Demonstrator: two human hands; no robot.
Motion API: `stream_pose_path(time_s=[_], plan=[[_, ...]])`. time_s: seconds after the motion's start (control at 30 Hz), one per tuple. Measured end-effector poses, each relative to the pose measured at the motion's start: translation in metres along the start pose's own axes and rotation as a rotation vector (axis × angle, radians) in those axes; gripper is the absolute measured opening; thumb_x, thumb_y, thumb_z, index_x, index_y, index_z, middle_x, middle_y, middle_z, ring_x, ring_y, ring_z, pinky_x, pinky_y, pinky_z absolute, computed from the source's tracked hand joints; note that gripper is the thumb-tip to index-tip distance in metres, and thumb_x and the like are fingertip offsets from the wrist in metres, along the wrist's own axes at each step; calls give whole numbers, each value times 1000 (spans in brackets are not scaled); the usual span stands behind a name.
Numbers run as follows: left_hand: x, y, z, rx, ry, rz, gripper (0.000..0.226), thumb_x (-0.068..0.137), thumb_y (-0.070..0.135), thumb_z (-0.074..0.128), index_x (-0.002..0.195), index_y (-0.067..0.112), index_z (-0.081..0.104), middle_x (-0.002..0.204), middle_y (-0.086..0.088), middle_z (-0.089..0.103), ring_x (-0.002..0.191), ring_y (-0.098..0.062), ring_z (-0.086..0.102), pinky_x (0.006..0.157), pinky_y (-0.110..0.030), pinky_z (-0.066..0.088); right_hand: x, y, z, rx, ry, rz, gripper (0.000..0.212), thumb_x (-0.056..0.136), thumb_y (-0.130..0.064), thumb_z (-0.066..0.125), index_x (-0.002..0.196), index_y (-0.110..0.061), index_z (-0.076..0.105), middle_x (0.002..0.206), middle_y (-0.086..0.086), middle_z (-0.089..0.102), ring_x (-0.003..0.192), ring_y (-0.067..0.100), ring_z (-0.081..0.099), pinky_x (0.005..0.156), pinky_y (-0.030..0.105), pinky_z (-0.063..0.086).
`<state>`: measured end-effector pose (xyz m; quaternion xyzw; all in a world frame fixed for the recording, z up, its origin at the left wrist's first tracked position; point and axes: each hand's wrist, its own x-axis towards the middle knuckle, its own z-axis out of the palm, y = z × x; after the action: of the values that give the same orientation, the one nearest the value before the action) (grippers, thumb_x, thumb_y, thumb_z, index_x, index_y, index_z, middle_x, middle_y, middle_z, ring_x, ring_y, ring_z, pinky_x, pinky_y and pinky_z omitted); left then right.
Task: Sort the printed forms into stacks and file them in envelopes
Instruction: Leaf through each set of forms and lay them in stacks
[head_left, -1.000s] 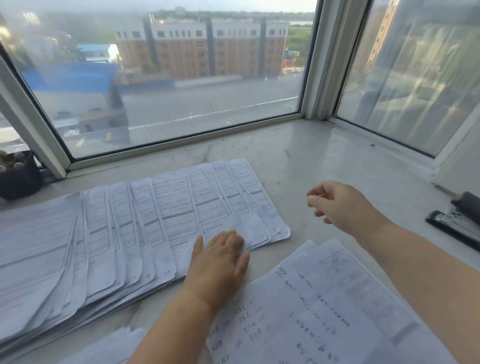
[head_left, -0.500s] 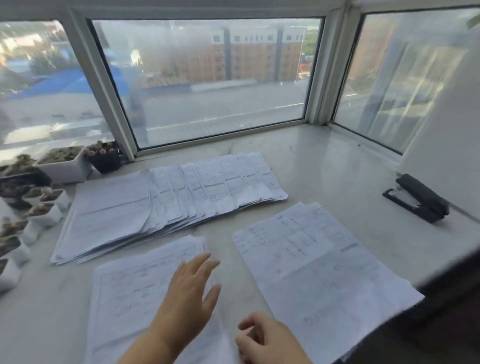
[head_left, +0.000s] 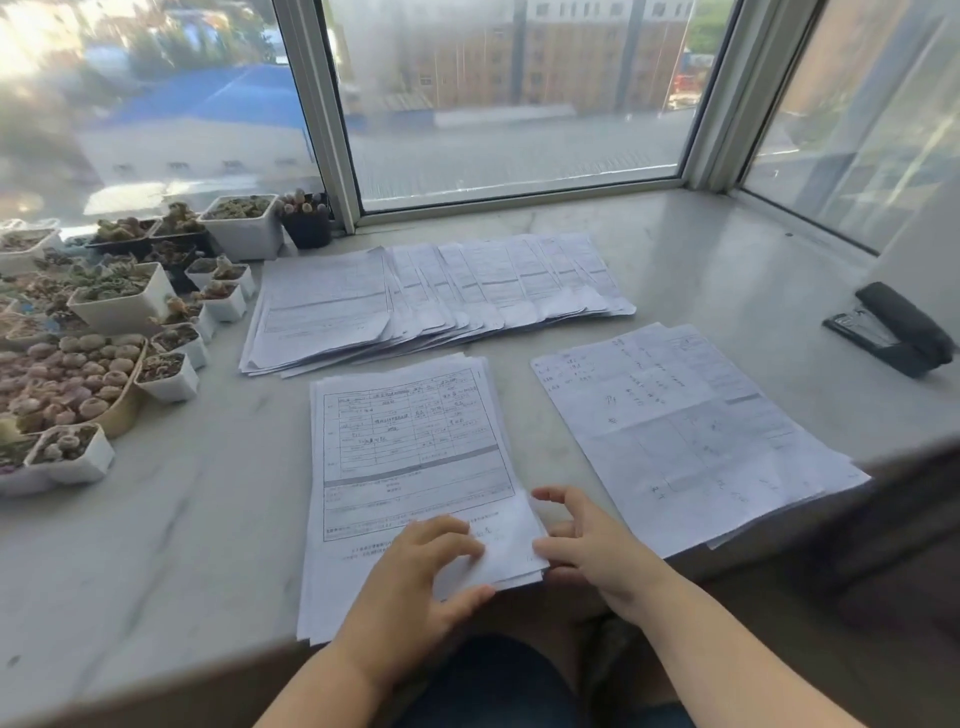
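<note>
Three paper stacks (head_left: 410, 447), two hands (head_left: 415, 587) (one stapler (head_left: 891, 328))

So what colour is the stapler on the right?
Black, with a silvery metal strip; the stapler shows in the head view.

bare forearms, no sleeves; dark blue trousers (head_left: 488, 686)

I'm seeing white forms (head_left: 410, 447) gridded in black table lines under my hands, pale grey veined marble sill (head_left: 171, 545) around, black stapler (head_left: 893, 327) far right, white pots (head_left: 124, 301) left
</note>
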<state>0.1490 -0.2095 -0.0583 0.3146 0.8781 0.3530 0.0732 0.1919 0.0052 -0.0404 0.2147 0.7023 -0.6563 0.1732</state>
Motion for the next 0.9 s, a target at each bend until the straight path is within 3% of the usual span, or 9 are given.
stream_pose_path(time_s=[0.27, 0.43, 0.5, 0.53, 0.6, 0.7, 0.77, 0.83, 0.9], plan=[[-1, -7, 4, -127, 6, -65, 19, 77, 45, 73, 95, 38, 70, 115, 33, 51, 118, 13, 41, 101, -4, 22, 3, 1, 4, 8, 53, -16, 44, 82, -5, 65, 115, -30, 50, 84, 3, 76, 74, 13, 72, 62, 21, 53], [-3, -7, 2, -172, 20, -70, 7, 88, 31, 65, 86, 33, 71, 109, 28, 61, 114, 13, 48, 110, -11, 18, 7, 3, 7, 12, 78, -25, 35, 85, -15, 69, 114, -29, 54, 96, 5, 75, 79, 16, 71, 60, 19, 51], [-6, -5, 3, -186, 119, -85, 13, 92, 24, 60, 82, 27, 69, 90, 21, 67, 95, 2, 60, 100, -16, 36, 7, 5, 4, 30, 69, -33, 35, 88, -17, 67, 117, -30, 53, 98, 6, 74, 80, 16, 71, 62, 19, 52], [-6, -4, 3, -192, 185, -117, 14, 92, 21, 60, 80, 27, 65, 80, 17, 66, 84, -2, 61, 86, -17, 44, 6, 5, 3, 39, 54, -34, 36, 88, -16, 66, 118, -31, 52, 98, 6, 75, 80, 17, 71, 64, 20, 52], [-5, -1, 4, -199, 304, -190, 18, 89, 16, 63, 82, 30, 54, 70, 11, 61, 73, -2, 59, 66, -10, 42, 6, 7, 1, 61, 18, -30, 40, 89, -11, 64, 119, -32, 51, 95, 4, 76, 81, 17, 73, 65, 21, 53], [-3, 0, 2, -159, 280, -193, 28, 88, 10, 61, 83, 34, 46, 68, 9, 55, 70, -2, 55, 62, -11, 42, 8, 7, 1, 61, 22, -22, 39, 88, -8, 64, 119, -30, 53, 98, 5, 75, 83, 17, 73, 63, 21, 54], [-3, 1, -2, -112, 161, -118, 21, 84, 14, 64, 81, 34, 57, 78, 13, 59, 80, -3, 55, 73, -22, 46, 10, 8, 3, 46, 47, -18, 35, 89, -10, 63, 116, -31, 54, 99, 4, 75, 82, 17, 73, 62, 22, 54], [-3, 2, -6, -49, 62, -49, 9, 78, 37, 68, 85, 35, 64, 89, 21, 58, 93, 1, 51, 82, -20, 43, 12, 8, 4, 42, 62, -18, 33, 91, -10, 60, 115, -32, 55, 97, 3, 75, 81, 17, 73, 62, 22, 54], [-4, 2, -7, -7, -10, -12, 26, 72, 55, 66, 92, 37, 66, 95, 25, 53, 100, 5, 45, 86, -14, 37, 12, 7, 4, 41, 69, -13, 33, 92, -8, 58, 115, -32, 57, 98, 4, 75, 82, 18, 73, 63, 23, 53]])
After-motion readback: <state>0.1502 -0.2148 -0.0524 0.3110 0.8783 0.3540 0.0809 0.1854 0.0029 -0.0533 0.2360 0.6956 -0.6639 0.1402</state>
